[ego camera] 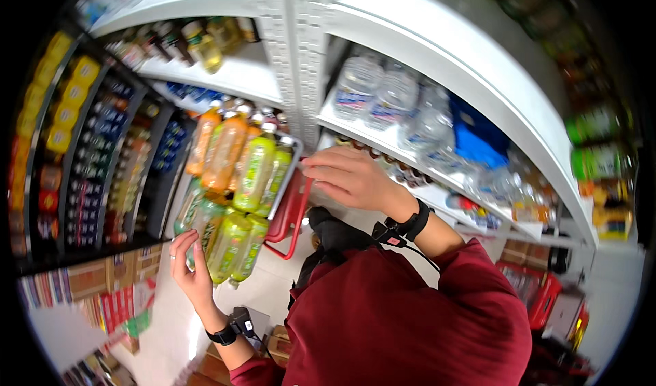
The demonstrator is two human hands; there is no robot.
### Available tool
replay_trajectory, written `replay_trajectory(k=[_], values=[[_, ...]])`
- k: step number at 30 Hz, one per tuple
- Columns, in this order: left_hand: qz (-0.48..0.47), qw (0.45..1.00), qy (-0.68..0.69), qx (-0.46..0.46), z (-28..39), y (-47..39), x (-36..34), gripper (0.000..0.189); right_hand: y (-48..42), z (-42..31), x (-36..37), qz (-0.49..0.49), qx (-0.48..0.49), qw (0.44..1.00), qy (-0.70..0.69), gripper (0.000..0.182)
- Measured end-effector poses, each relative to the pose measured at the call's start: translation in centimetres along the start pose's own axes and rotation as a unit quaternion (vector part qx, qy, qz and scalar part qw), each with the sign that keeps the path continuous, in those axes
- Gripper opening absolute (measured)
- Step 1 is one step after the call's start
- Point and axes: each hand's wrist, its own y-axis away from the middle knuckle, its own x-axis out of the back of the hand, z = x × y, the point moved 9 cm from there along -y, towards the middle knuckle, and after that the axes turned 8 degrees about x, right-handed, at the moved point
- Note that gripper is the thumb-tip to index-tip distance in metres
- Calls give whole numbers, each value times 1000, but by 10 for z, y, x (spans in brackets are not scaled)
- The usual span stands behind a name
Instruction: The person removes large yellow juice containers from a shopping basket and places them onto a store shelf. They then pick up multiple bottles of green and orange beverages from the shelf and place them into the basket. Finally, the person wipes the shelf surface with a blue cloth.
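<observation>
My left hand (190, 265), with a ring on one finger, is at the near end of a load of plastic drink bottles. Its fingers are apart and grip nothing; whether they touch the nearest bottle I cannot tell. Above the rim of a light grey crate (288, 178), my right hand (353, 178) stretches its fingers out, holding nothing. Orange drink bottles (224, 147) and green-labelled bottles (254, 173) stand packed in the far part of the crate. Closer in, more yellow-green bottles (228, 247) and clear green bottles (188, 206) lie together.
A red basket (289, 212) sits beside the crate. At left is a dark rack (154, 206) of packed drinks, with cardboard boxes (97, 276) below. White shelves (379, 135) hold large clear bottles (359, 86) at right. Oil bottles (205, 48) stand on another shelf.
</observation>
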Motion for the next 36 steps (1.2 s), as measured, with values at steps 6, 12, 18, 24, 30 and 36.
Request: replay_trajectory(k=[6,12,18,24,30,36], values=[[-123,979,85,-140,91,-6,-95,13,126,-37,115,84,-187,965,165,19],[-216,913,181,-295,231,13,-194,15,195,-66,206,144,-241,891,356,32],[-292,860,207,-363,319,46,-253,15,208,-12,234,-21,-326,835,443,86],[-297,866,189,-356,344,54,-270,15,193,39,236,-86,-312,874,362,89],[-295,885,172,-318,335,57,-286,13,188,59,238,-120,-336,841,407,65],[-283,892,157,-314,334,59,-291,24,213,39,252,31,-182,891,415,42]])
